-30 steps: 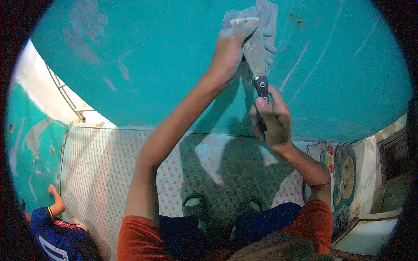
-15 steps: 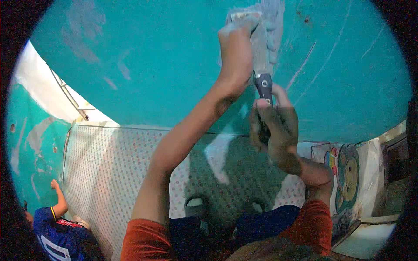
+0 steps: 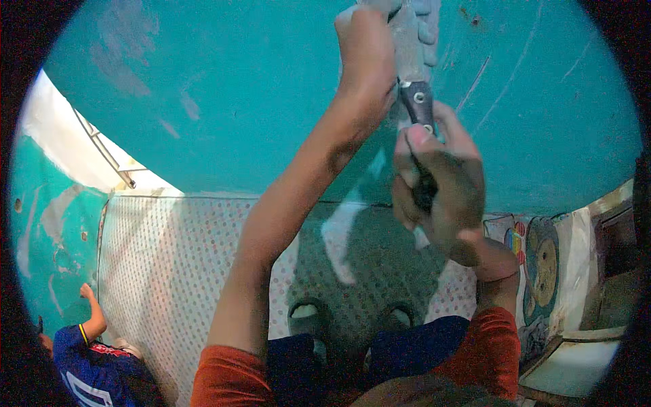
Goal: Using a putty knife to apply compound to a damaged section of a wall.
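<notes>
My right hand (image 3: 444, 173) is wrapped round the dark, riveted handle (image 3: 418, 105) of a putty knife, its thumb lying along the handle. The knife's long blade (image 3: 408, 57) points up the teal wall (image 3: 271, 88) and is coated in pale grey paste, with lumps along its right edge. Beside the blade, my left hand (image 3: 366, 41) is closed, its knuckles smeared with paste. Its fingertips are hidden near the upper rim, so what it grips cannot be made out.
A dotted floor covering (image 3: 183, 258) meets the wall's foot. At lower left a person in a dark blue shirt (image 3: 102, 366) reaches toward another teal wall. Metal bars (image 3: 102, 146) stand at left; a pale board (image 3: 573, 366) lies at lower right.
Both hands and the putty knife have moved up the wall, toward the upper rim. The right hand has also shifted slightly right, and the paste by the left hand is now partly out of view.
</notes>
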### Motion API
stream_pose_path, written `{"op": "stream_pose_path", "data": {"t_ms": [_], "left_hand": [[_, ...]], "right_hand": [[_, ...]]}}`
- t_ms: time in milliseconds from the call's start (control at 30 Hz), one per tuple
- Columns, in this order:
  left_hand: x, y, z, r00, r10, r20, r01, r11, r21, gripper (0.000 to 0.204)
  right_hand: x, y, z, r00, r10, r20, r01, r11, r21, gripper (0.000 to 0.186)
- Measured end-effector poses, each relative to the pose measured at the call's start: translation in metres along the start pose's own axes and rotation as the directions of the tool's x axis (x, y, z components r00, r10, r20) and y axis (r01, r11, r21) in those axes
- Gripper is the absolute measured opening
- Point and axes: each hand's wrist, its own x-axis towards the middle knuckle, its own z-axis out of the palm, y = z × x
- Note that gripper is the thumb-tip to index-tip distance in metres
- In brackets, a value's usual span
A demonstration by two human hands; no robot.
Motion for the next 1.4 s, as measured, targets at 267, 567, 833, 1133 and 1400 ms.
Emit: {"op": "stream_pose_path", "data": {"t_ms": [267, 567, 833, 1133, 1400], "left_hand": [[0.003, -0.006, 0.001, 0.998, 0.054, -0.01, -0.053, 0.996, 0.076, 0.031], [0.007, -0.006, -0.001, 0.999, 0.039, -0.023, -0.039, 0.999, -0.001, 0.025], [0.0, 0.006, 0.003, 0.998, 0.061, 0.013, -0.061, 0.998, -0.014, 0.025], [0.018, 0.012, 0.005, 0.987, 0.163, -0.005, -0.161, 0.98, 0.121, 0.024], [0.019, -0.001, -0.003, 0.991, 0.134, 0.026, -0.135, 0.99, 0.029, 0.025]], "right_hand": [[0.009, 0.002, 0.002, 0.996, -0.076, -0.038, 0.075, 0.997, -0.009, 0.046], [0.008, 0.006, 0.005, 0.995, -0.086, -0.043, 0.084, 0.995, -0.046, 0.046], [0.004, 0.001, 0.01, 0.993, -0.1, -0.055, 0.098, 0.994, -0.047, 0.043], [0.009, -0.009, 0.015, 0.995, -0.071, -0.075, 0.068, 0.997, -0.042, 0.036], [0.005, -0.013, 0.014, 0.997, -0.07, -0.041, 0.068, 0.997, -0.045, 0.037]]}}
